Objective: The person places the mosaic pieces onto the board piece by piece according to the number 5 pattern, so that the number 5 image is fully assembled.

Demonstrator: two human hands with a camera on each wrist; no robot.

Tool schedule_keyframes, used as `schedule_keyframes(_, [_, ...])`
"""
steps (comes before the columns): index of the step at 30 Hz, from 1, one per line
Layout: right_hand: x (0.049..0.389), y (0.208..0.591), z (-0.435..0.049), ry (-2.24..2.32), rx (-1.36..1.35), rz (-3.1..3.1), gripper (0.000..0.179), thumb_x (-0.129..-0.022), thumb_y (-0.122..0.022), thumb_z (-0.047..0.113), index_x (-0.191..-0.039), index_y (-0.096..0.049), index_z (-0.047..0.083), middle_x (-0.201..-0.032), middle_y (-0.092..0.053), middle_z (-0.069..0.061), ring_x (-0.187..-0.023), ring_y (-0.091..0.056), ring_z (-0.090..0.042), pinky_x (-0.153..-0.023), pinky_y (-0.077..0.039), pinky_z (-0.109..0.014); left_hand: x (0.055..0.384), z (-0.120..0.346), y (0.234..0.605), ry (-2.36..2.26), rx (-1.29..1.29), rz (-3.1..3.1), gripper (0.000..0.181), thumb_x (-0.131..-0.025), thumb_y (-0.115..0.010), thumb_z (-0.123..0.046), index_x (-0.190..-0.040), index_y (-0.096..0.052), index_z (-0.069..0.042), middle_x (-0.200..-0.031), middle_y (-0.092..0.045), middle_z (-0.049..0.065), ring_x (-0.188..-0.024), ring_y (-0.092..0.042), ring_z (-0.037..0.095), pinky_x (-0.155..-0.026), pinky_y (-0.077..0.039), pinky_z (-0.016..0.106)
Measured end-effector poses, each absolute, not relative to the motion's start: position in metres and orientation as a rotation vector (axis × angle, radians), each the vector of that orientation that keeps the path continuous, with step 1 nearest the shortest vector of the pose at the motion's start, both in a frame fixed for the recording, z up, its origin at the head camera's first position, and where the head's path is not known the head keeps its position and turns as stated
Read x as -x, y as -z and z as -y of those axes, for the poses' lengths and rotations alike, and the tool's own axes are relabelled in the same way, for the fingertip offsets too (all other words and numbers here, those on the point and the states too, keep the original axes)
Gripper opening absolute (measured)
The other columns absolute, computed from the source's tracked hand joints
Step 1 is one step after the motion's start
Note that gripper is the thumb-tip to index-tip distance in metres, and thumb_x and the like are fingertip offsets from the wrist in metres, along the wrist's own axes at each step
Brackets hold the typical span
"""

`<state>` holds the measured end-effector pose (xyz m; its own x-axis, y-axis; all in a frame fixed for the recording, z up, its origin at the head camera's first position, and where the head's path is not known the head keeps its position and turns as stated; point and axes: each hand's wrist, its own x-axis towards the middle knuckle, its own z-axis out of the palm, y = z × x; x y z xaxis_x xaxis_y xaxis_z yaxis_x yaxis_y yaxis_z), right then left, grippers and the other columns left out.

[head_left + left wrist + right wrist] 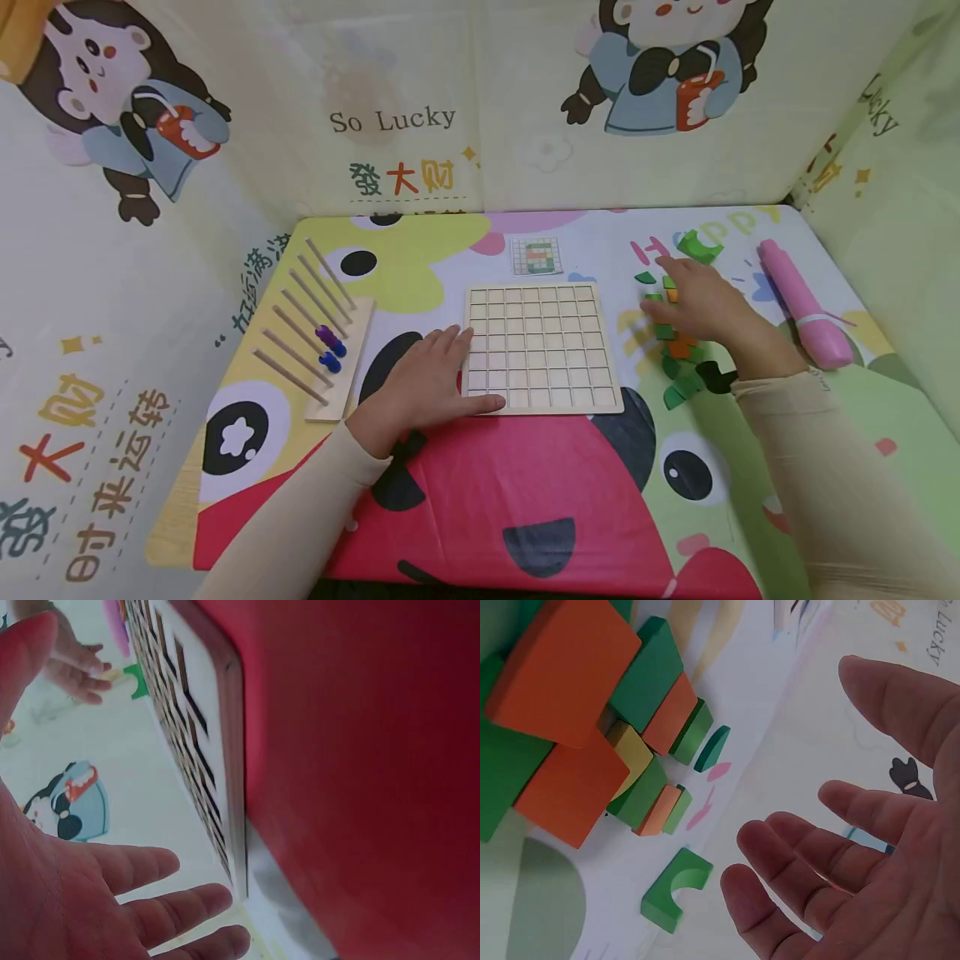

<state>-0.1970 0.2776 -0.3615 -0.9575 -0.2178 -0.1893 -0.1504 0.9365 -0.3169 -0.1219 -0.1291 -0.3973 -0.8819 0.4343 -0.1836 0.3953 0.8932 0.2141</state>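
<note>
1. My left hand (423, 379) is sitting at the left edge of the wooden grid board (540, 346), its fingers stretching out straight; I cannot tell whether they are touching it.
2. My right hand (701, 300), fingers extending loosely, is hovering near the green and orange blocks (680, 346) lying right of the board.
3. A notched green block (702, 249) is lying beyond the board's far right corner.
4. A pegged wooden rack (358, 350) is standing left of the board, carrying blue and purple beads (329, 362).

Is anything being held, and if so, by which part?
Nothing is held. The open left grip is at the left edge of the square, pale wooden grid board; the open right grip is near flat green and orange blocks.
</note>
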Motion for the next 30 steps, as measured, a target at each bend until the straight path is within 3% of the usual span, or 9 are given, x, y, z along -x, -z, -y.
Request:
schedule_keyframes(7, [0.227,0.359,-0.276,0.467,0.288,-2.855,0.075,-0.102,-0.063,0.035,-0.158,-0.032,-0.004,-0.156,-0.036,-0.038,-0.145,-0.031,-0.056,-0.116,-0.027,-0.071,0.120,0.123,0.400,-0.220,-0.583,-2.828,0.121,-0.078,-0.061,-0.085,-0.163,-0.029,-0.006,-0.167,-0.032,0.018,-0.151,-0.036,0.039,-0.117,-0.041,0.054])
schedule_keyframes(18, [0.259,0.391,-0.277,0.279,0.277,-2.860,0.045,-0.098,-0.060,0.014,-0.140,-0.059,-0.002,-0.133,-0.064,-0.030,-0.119,-0.058,-0.048,-0.103,-0.045,-0.063,0.113,0.120,0.410,-0.154,-0.544,-2.828,0.120,-0.078,-0.064,-0.083,-0.160,-0.032,-0.002,-0.163,-0.039,0.019,-0.147,-0.042,0.039,-0.111,-0.048,0.052])
schedule_keyframes(22, [0.262,0.396,-0.277,0.268,0.240,-2.861,0.041,-0.096,-0.059,0.009,-0.134,-0.064,-0.002,-0.130,-0.066,-0.030,-0.114,-0.059,-0.047,-0.100,-0.047,-0.063,0.112,0.120,0.411,-0.154,-0.545,-2.839,0.119,-0.078,-0.064,-0.083,-0.159,-0.035,-0.001,-0.161,-0.041,0.019,-0.145,-0.044,0.038,-0.110,-0.049,0.051])
schedule_keyframes(30, [0.265,0.394,-0.273,0.251,0.193,-2.851,0.033,-0.097,-0.060,0.009,-0.126,-0.068,-0.006,-0.129,-0.067,-0.028,-0.118,-0.060,-0.046,-0.106,-0.046,-0.061,0.111,0.120,0.409,-0.151,-0.536,-2.851,0.118,-0.076,-0.068,-0.080,-0.158,-0.038,-0.001,-0.160,-0.043,0.019,-0.144,-0.045,0.038,-0.109,-0.050,0.052])
